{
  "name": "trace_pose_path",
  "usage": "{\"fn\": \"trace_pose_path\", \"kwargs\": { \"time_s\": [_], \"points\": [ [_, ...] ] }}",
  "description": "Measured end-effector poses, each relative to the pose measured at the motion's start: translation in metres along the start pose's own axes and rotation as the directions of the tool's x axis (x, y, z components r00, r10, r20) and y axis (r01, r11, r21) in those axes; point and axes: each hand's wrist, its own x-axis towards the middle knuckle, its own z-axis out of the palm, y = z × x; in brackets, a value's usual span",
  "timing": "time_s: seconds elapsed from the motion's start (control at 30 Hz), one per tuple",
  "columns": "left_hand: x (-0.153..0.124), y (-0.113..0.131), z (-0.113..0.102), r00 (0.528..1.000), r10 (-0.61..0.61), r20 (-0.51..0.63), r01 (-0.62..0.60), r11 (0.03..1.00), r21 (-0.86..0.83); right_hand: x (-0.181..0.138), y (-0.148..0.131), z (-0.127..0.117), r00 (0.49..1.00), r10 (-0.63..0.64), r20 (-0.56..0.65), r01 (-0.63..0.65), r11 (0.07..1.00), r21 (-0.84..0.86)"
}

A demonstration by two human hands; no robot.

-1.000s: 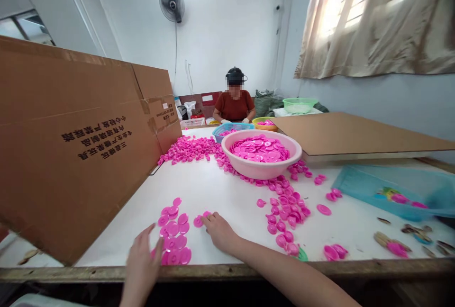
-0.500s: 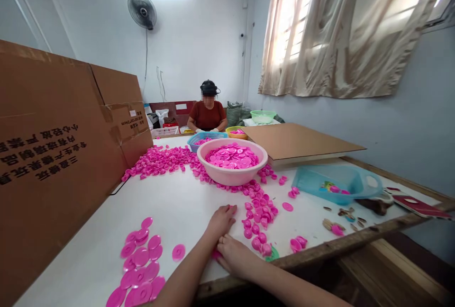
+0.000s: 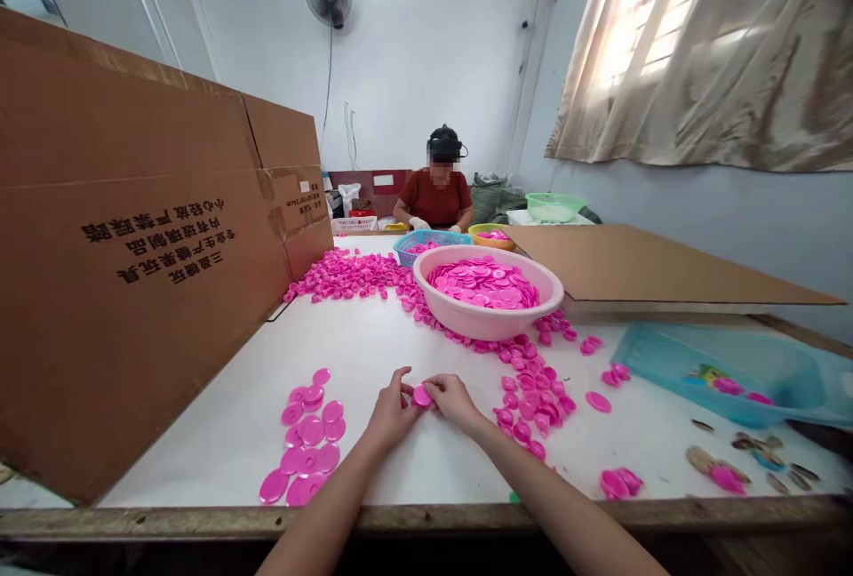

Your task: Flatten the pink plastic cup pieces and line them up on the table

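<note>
Both hands meet over the white table [image 3: 373, 354], pinching one small pink plastic piece [image 3: 422, 396] between them. My left hand [image 3: 392, 412] grips it from the left and my right hand [image 3: 453, 398] from the right, fingers closed on it. A cluster of flat pink discs [image 3: 305, 443] lies to the left of my hands. A scatter of small pink caps [image 3: 533, 389] lies to the right.
A pink basin [image 3: 490, 292] full of discs stands mid-table with more caps [image 3: 353, 274] heaped behind it. A big cardboard sheet [image 3: 133, 238] stands at the left, flat cardboard [image 3: 640, 265] and a blue tray [image 3: 726, 363] at right. Another person [image 3: 436, 189] sits at the far end.
My hands have come together at the table's middle, holding one pink piece; earlier they were apart by the disc cluster, then reached into the caps at right. The view swung too.
</note>
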Motion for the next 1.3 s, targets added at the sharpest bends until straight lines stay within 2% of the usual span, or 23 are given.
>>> {"fn": "trace_pose_path", "kwargs": {
  "time_s": [0.13, 0.2, 0.37, 0.43, 0.47, 0.53, 0.6, 0.7, 0.77, 0.9, 1.0, 1.1, 1.2, 1.3],
  "points": [
    [0.001, 0.001, 0.0, 1.0, -0.017, -0.009, 0.016, 0.999, -0.033, 0.005, -0.01, 0.01, 0.991, -0.121, -0.059, 0.103, 0.963, -0.25],
    [0.0, 0.001, -0.003, 1.0, -0.012, -0.006, 0.011, 0.998, -0.058, 0.006, -0.014, 0.01, 0.991, -0.124, -0.048, 0.104, 0.949, -0.299],
    [0.003, 0.002, -0.01, 0.994, -0.028, 0.109, 0.051, 0.976, -0.212, -0.002, -0.018, 0.009, 0.997, -0.006, 0.081, 0.025, 0.971, -0.237],
    [0.006, 0.004, -0.009, 0.994, -0.095, 0.054, 0.106, 0.964, -0.242, -0.01, -0.016, 0.013, 0.983, 0.082, 0.167, -0.066, 0.992, -0.104],
    [0.008, 0.004, -0.007, 0.989, -0.144, -0.018, 0.138, 0.972, -0.191, -0.014, -0.015, 0.016, 0.971, 0.123, 0.203, -0.121, 0.992, -0.025],
    [0.009, 0.006, -0.001, 0.957, -0.218, -0.189, 0.229, 0.973, 0.037, -0.021, -0.011, 0.021, 0.954, 0.188, 0.233, -0.217, 0.97, 0.108],
    [0.007, 0.007, 0.006, 0.93, -0.229, -0.288, 0.315, 0.9, 0.301, -0.024, -0.007, 0.022, 0.937, 0.224, 0.267, -0.277, 0.944, 0.178],
    [0.001, 0.007, 0.013, 0.951, -0.176, -0.255, 0.288, 0.805, 0.519, -0.023, 0.0, 0.012, 0.857, 0.2, 0.475, -0.338, 0.914, 0.226],
    [-0.001, 0.008, 0.014, 0.967, -0.146, -0.209, 0.242, 0.787, 0.568, -0.023, 0.004, 0.006, 0.832, 0.146, 0.535, -0.316, 0.917, 0.242],
    [0.005, 0.007, 0.012, 0.967, -0.129, -0.218, 0.227, 0.823, 0.521, -0.025, 0.006, 0.004, 0.894, 0.123, 0.431, -0.262, 0.924, 0.28],
    [0.014, 0.005, 0.009, 0.98, -0.098, -0.176, 0.163, 0.899, 0.407, -0.024, 0.0, 0.009, 0.882, 0.179, 0.436, -0.32, 0.906, 0.276],
    [0.016, 0.004, 0.0, 0.989, -0.081, -0.126, 0.111, 0.962, 0.249, -0.018, -0.007, 0.015, 0.864, 0.312, 0.396, -0.402, 0.901, 0.166],
    [0.005, 0.005, -0.017, 0.991, -0.091, -0.103, 0.103, 0.987, 0.121, -0.012, -0.012, 0.016, 0.854, 0.401, 0.331, -0.429, 0.903, 0.014],
    [-0.016, 0.006, -0.032, 0.999, -0.053, -0.012, 0.054, 0.99, 0.131, -0.007, -0.011, 0.011, 0.889, 0.35, 0.294, -0.358, 0.933, -0.03]
  ]
}}
